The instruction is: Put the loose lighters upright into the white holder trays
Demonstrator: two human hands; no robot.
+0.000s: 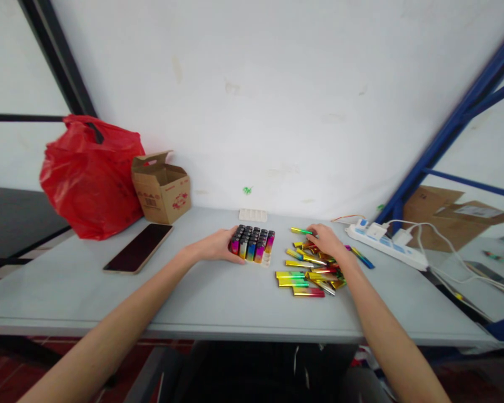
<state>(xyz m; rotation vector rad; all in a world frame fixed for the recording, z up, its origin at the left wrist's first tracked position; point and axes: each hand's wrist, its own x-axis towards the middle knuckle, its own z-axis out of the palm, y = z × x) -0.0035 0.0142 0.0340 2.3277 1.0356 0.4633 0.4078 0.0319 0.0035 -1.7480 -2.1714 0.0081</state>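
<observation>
Several black-topped lighters point(252, 244) with shiny coloured bodies stand upright in rows in a pale tray point(266, 261) at the middle of the table. My left hand point(220, 245) is wrapped round the left side of this group. To the right lies a loose pile of shiny yellow, green and red pieces point(304, 277). Over the far side of the pile, my right hand point(325, 240) has its fingertips closed at the end of a yellow-green piece point(301, 230). The palm and forearm cover part of the pile.
A second pale tray point(252, 215) lies near the wall. At the left are a red plastic bag point(92, 179), an open cardboard box point(162, 190) and a phone point(138, 249). A white power strip point(386, 246) with cables sits at the right, beside a blue frame point(445, 140).
</observation>
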